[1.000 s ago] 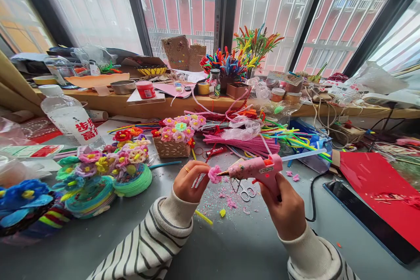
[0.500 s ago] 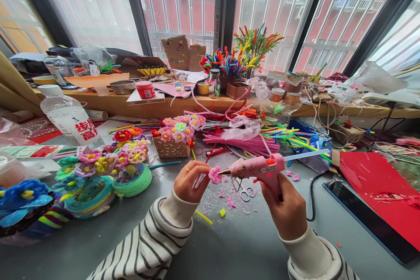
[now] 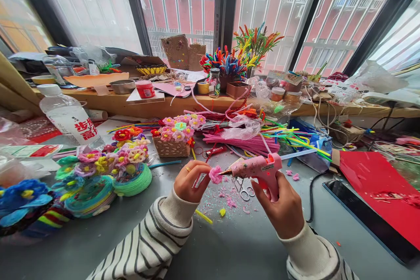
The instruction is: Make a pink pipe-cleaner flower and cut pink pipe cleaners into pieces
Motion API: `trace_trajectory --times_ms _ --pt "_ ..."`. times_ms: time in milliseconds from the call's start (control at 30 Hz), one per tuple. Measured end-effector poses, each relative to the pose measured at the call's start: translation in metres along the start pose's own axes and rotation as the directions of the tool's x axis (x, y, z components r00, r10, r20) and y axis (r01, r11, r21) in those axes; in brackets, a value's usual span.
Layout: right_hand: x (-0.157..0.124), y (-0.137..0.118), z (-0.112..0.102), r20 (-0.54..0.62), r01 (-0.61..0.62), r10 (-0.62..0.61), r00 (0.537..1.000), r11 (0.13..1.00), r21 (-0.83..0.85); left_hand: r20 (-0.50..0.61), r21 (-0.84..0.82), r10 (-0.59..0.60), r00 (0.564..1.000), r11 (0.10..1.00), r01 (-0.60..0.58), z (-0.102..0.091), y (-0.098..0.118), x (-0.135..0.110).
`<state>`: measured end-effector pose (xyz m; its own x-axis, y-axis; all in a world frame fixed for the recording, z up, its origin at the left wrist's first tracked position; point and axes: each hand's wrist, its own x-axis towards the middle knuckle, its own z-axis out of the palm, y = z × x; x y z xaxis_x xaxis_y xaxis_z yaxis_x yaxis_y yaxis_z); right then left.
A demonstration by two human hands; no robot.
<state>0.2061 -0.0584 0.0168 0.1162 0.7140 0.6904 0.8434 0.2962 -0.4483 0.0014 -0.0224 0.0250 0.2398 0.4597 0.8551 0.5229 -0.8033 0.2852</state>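
Note:
Between the thumb and fingers of my left hand [image 3: 190, 180] is a small pink fuzzy flower [image 3: 215, 175], apparently made of pipe cleaner. My right hand [image 3: 284, 210] grips the handle of a pink hot glue gun [image 3: 252, 168], held level and pointing left. Its metal nozzle meets the right side of the flower; whether glue is coming out is too small to see. A clear glue stick [image 3: 299, 154] juts from the gun's back end. Below the gun, scissors [image 3: 245, 193] lie on the grey table among pink scraps and glitter, near a yellow fuzzy piece [image 3: 222, 212].
Finished flower pots [image 3: 133, 180] and a flower basket [image 3: 171, 146] stand to the left, with a water bottle [image 3: 70, 116] behind. Pipe cleaners [image 3: 243, 142] are heaped at the back. A phone [image 3: 370, 223] and red sheet [image 3: 380, 188] lie at right, beside a black cable [image 3: 311, 197].
My right hand and the glue gun have shifted slightly left, and the gun's rear has tipped a little. Less of the glue stick shows behind it. My left hand and the flower stay nearly still.

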Motion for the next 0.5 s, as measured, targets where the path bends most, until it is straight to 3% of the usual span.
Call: trace_trajectory --times_ms 500 --pt "-0.0015 0.0039 0.0015 -0.029 0.109 -0.108 0.994 0.994 0.017 -0.016 0.008 -0.015 1.000 1.000 0.015 0.0014 0.0003 -0.0001"
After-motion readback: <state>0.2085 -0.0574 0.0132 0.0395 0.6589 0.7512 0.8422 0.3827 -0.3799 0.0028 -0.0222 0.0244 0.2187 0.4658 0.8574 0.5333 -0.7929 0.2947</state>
